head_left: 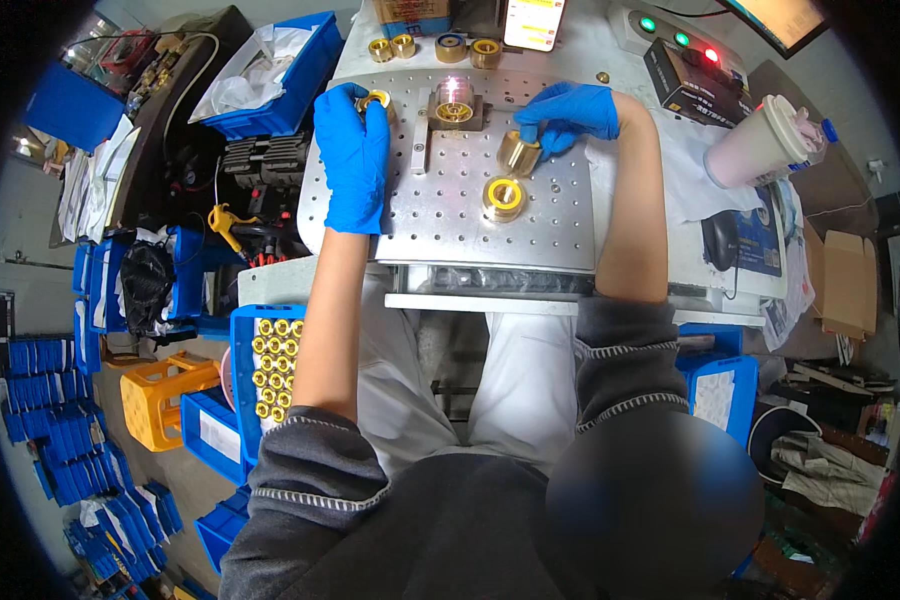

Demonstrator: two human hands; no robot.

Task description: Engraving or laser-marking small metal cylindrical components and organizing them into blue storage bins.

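Observation:
My left hand [353, 160], in a blue glove, has its fingers closed around a brass ring [378, 101] at the left of the perforated metal plate [440, 230]. My right hand [568, 112], gloved as well, grips a brass cylinder [518, 155] by its right side, tilted above the plate. Just below it, a brass ring with a yellow top rim [504, 199] rests on the plate. Between my hands, a brass part [454, 112] sits against a metal block fixture, with pinkish light on it. A narrow metal bar [420, 145] stands beside the fixture.
Several brass rings [485, 53] line the plate's far edge near a lit phone screen [531, 24]. At right are a black box [695, 85], a lidded cup [765, 145] and a mouse [718, 240]. A blue crate of brass parts [275, 365] is at lower left.

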